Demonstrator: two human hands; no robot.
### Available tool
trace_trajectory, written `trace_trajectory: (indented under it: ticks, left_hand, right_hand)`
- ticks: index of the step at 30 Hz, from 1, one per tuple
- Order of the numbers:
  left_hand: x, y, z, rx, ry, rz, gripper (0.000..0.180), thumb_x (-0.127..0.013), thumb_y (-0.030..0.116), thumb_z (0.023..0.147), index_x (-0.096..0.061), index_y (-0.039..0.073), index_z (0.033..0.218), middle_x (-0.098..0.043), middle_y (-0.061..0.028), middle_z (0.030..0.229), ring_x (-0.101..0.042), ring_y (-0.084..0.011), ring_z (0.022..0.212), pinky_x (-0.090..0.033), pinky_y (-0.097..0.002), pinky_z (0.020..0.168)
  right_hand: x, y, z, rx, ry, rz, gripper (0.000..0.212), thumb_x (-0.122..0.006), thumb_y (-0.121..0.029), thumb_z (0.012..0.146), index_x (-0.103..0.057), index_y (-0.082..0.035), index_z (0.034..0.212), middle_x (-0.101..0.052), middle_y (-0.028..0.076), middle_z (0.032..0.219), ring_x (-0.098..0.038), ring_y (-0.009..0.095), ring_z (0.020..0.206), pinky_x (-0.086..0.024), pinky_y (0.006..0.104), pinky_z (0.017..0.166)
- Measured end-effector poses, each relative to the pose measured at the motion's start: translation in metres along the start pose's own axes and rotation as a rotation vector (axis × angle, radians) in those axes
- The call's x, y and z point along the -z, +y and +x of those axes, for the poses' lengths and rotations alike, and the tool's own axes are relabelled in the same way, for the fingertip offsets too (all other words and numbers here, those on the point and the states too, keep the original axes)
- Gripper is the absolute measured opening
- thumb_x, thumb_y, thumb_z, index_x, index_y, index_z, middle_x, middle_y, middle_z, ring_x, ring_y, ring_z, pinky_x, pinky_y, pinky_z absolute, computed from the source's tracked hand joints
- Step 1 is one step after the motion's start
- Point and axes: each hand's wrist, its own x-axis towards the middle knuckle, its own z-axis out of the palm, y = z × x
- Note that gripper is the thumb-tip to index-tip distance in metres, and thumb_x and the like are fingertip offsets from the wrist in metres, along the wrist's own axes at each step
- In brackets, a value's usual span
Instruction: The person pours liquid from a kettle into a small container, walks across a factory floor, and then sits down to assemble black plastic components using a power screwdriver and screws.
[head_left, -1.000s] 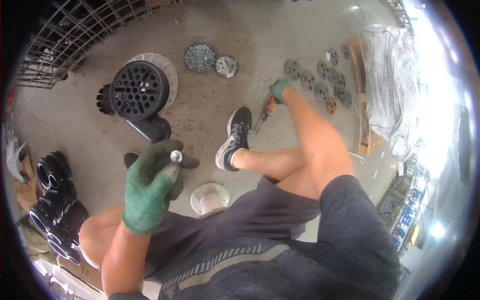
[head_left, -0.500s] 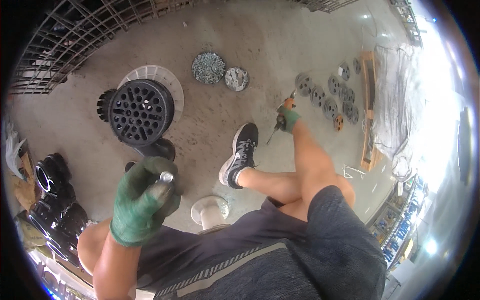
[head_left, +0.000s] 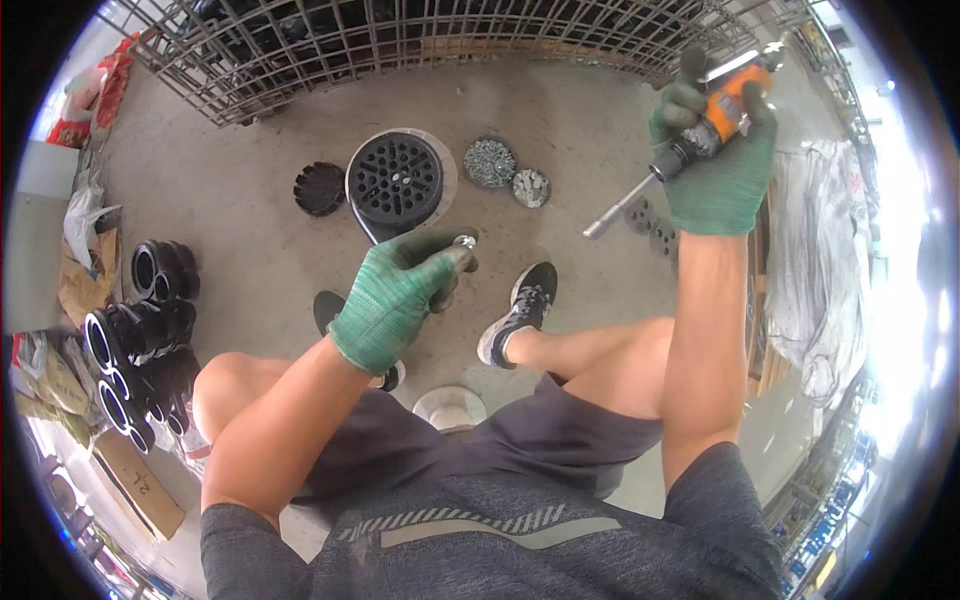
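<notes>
My left hand [head_left: 392, 300], in a green glove, pinches a small shiny metal piece [head_left: 465, 242] between thumb and fingertips; it could be a nut or a bolt head. It hovers just this side of a black round grate [head_left: 393, 172] with many holes, which has a small bright spot at its middle. My right hand [head_left: 725, 185], also gloved, is raised at the right and wrapped round an orange power driver [head_left: 728, 105]. A long metal shaft [head_left: 620, 205] sticks out of the driver toward the lower left.
Beyond the grate stand a container of small metal fasteners [head_left: 490, 162] and one of flat metal pieces [head_left: 530, 187]. A black toothed ring [head_left: 318, 188] lies left of it. Black pipe fittings [head_left: 140, 340] are stacked at left. A wire cage [head_left: 400, 40] borders the far side.
My right hand has come up from low over the floor at the right, with the driver in it. My left hand has moved forward toward the grate, still pinching the metal piece. The view has turned.
</notes>
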Motion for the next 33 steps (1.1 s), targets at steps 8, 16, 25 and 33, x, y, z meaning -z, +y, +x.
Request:
trace_trajectory:
  ticks: [8, 16, 25, 33]
  left_hand:
    - [0.001, -0.009, -0.005, -0.024, -0.062, -0.039, 0.037, -0.065, 0.014, 0.094, -0.058, -0.005, 0.125, -0.062, -0.0059, 0.096, -0.045, -0.0063, 0.066, -0.040, -0.0224, 0.060]
    - [-0.003, -0.001, -0.005, -0.118, 0.028, 0.000, 0.034, -0.064, 0.015, 0.094, -0.060, -0.005, 0.121, -0.062, -0.0041, 0.090, -0.046, -0.0064, 0.064, -0.039, -0.0215, 0.058]
    - [0.002, -0.003, 0.008, -0.135, 0.030, -0.172, 0.035, -0.059, 0.011, 0.095, -0.058, -0.006, 0.126, -0.060, -0.0039, 0.097, -0.044, -0.0054, 0.068, -0.039, -0.0215, 0.060]
    - [0.012, -0.012, 0.024, -0.176, 0.086, -0.174, 0.034, -0.060, 0.013, 0.097, -0.058, -0.007, 0.124, -0.061, -0.0057, 0.095, -0.043, -0.0060, 0.065, -0.040, -0.0226, 0.059]
  right_hand:
    - [-0.028, 0.046, -0.020, 0.027, -0.052, -0.026, 0.015, -0.065, -0.016, 0.088, -0.059, -0.008, 0.098, -0.065, 0.007, 0.088, -0.063, 0.015, 0.071, -0.056, 0.0373, 0.065]
    - [-0.037, 0.064, -0.020, 0.022, 0.151, -0.175, 0.016, -0.067, -0.015, 0.085, -0.058, -0.008, 0.096, -0.065, 0.007, 0.089, -0.063, 0.016, 0.071, -0.057, 0.0382, 0.067]
    - [-0.027, 0.080, -0.007, 0.010, 0.117, -0.109, 0.017, -0.068, -0.013, 0.085, -0.057, -0.005, 0.095, -0.062, 0.009, 0.088, -0.063, 0.018, 0.070, -0.057, 0.0399, 0.066]
    - [-0.023, 0.091, 0.008, -0.016, 0.138, -0.058, 0.017, -0.068, -0.012, 0.085, -0.056, -0.006, 0.096, -0.062, 0.008, 0.086, -0.063, 0.019, 0.070, -0.057, 0.0403, 0.066]
